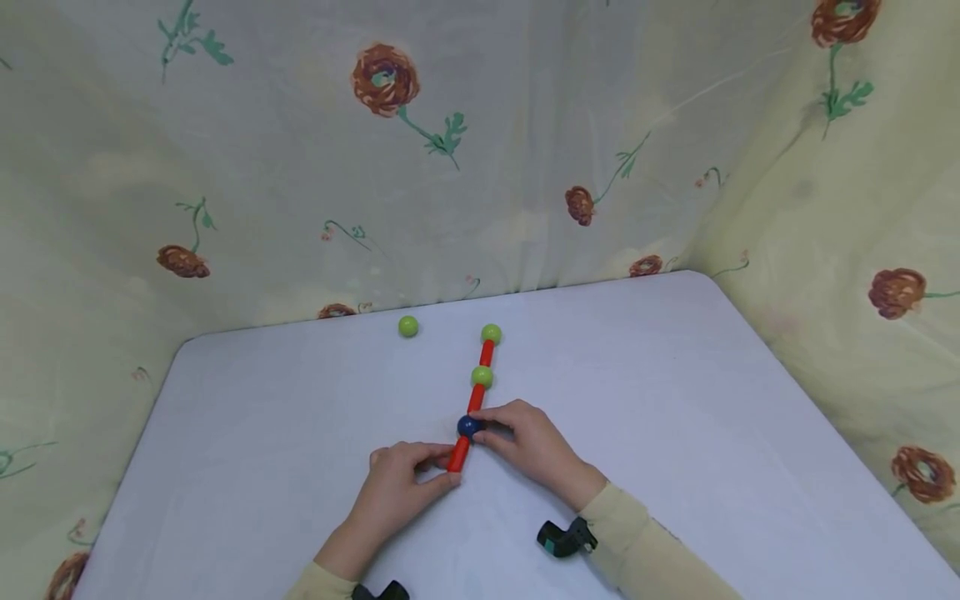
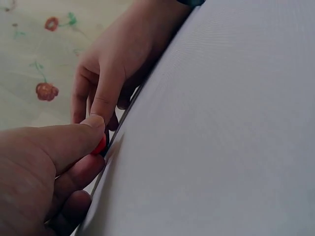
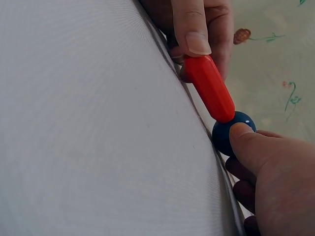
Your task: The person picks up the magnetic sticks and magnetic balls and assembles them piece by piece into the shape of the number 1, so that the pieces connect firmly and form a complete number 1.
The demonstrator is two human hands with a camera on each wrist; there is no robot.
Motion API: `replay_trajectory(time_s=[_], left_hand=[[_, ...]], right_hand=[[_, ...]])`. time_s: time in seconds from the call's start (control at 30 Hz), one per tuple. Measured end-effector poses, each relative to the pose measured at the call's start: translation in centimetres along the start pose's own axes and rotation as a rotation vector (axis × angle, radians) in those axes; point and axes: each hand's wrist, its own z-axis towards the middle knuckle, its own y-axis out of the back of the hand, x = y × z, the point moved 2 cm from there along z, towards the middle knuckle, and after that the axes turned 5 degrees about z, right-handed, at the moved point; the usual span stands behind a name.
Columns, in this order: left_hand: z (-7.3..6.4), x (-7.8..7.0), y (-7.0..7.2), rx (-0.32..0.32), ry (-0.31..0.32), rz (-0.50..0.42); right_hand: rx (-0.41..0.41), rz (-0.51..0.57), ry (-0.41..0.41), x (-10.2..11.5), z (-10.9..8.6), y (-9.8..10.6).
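A line of red rods and balls runs away from me down the middle of the table. My right hand pinches the dark blue ball between thumb and index finger. The nearest red rod meets that ball at one end, and my left hand grips its other end. Beyond the blue ball come another red rod, a green ball, a red rod and a second green ball. In the right wrist view the held rod touches the blue ball.
A loose green ball lies near the table's back edge, left of the line. The white table has rounded back corners. Flower-printed cloth hangs behind it and at both sides. Each wrist carries a black device.
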Motion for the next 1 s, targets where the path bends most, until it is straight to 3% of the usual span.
replay_trajectory(time_s=[0.27, 0.4, 0.5, 0.73, 0.87, 1.0], left_hand=[[0.0, -0.1, 0.0, 0.008, 0.007, 0.004], [0.4, 0.1, 0.5, 0.102, 0.056, -0.035], [1.2, 0.6, 1.8, 0.161, 0.121, -0.062], [5.2, 2.7, 5.7, 0.101, 0.320, -0.036], [8.3, 4.2, 6.7, 0.089, 0.348, -0.028], [11.2, 5.3, 6.8, 0.080, 0.346, -0.035]], right_hand=[[-0.011, 0.019, 0.017, 0.1, 0.0, 0.2], [-0.009, 0.014, 0.013, 0.1, 0.1, 0.2], [-0.003, 0.000, 0.008, 0.2, 0.2, 0.2], [0.009, -0.002, 0.002, 0.3, 0.2, 0.2], [0.014, 0.006, -0.011, 0.3, 0.1, 0.2], [0.023, 0.017, -0.020, 0.2, 0.1, 0.0]])
